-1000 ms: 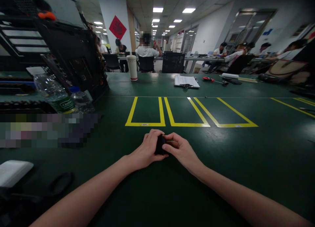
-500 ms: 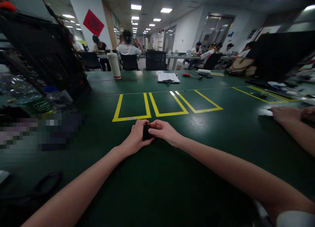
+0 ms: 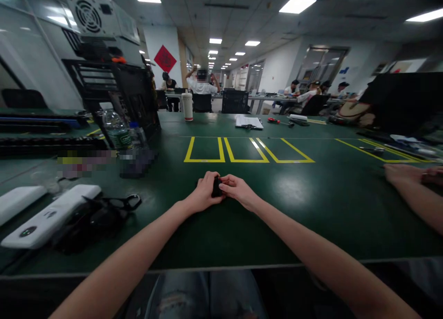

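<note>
A small black object (image 3: 216, 187), its kind too dark to make out, is held between my two hands just above or on the green table (image 3: 249, 240). My left hand (image 3: 205, 191) wraps round it from the left, thumb below and fingers over the top. From the right, the fingertips and thumb of my right hand (image 3: 238, 191) pinch its edge. Much of the object is hidden behind my fingers. Beyond my hands, yellow tape outlines (image 3: 204, 161) mark several areas on the tabletop.
White devices (image 3: 51, 215) and black glasses (image 3: 129, 202) lie at the left. Behind them stand a water bottle (image 3: 116, 127) and a black metal frame (image 3: 138, 97). A cup (image 3: 187, 107), clipboard (image 3: 249, 122) and red screwdriver (image 3: 274, 121) are at the back. Another person's hand (image 3: 403, 172) rests at the right.
The camera view has tilted and shifted, so the table's front edge and more of the left side show. Both hands keep hold of the black object in much the same pose.
</note>
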`<act>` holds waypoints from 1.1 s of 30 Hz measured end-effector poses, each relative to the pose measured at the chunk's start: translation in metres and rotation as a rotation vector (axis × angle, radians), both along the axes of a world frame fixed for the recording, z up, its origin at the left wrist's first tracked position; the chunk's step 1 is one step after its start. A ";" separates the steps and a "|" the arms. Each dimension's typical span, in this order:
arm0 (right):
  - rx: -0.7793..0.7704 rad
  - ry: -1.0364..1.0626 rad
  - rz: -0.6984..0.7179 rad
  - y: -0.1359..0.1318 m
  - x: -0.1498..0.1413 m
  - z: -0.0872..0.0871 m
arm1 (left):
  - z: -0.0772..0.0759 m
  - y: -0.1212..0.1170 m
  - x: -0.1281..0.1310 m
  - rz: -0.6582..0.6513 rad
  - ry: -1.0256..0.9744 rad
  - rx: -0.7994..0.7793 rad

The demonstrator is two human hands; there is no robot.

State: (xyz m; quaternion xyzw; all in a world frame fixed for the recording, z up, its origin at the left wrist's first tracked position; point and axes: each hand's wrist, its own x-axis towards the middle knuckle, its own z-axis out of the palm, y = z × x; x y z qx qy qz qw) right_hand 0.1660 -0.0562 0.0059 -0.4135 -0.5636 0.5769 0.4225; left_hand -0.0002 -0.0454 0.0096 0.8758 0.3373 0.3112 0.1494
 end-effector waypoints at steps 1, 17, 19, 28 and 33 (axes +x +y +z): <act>0.005 -0.002 0.001 -0.002 0.000 0.000 | -0.001 -0.003 0.001 0.018 -0.012 -0.014; 0.007 0.064 0.016 -0.020 -0.003 0.008 | -0.005 -0.017 0.003 0.037 -0.027 0.023; -0.001 0.060 0.022 -0.019 -0.003 0.008 | -0.005 -0.017 0.002 0.025 -0.020 0.020; -0.010 0.040 0.037 -0.013 0.000 0.003 | 0.002 -0.019 -0.001 -0.005 0.012 -0.012; 0.041 -0.006 0.079 -0.015 0.004 0.009 | 0.004 -0.020 -0.002 -0.023 0.010 -0.011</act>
